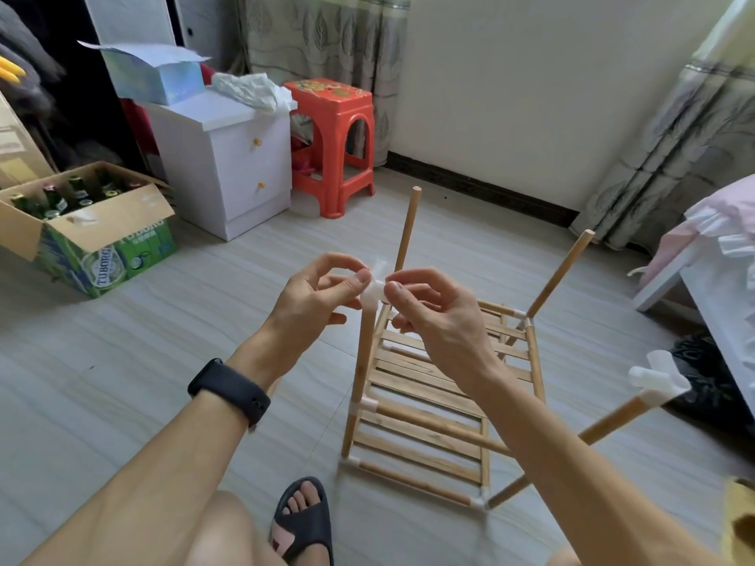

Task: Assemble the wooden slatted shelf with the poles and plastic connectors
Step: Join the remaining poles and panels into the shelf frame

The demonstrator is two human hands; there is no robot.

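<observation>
While both hands [314, 296] pinch, white plastic connector [375, 291] caps pole [365, 353].

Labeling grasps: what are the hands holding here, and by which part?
Both hands pinch the white plastic connector atop a pole: left hand fingers on its left side, right hand fingers on its right.

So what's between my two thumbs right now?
In the head view, a white plastic connector sits atop the near pole, pinched between left hand and right hand.
</observation>
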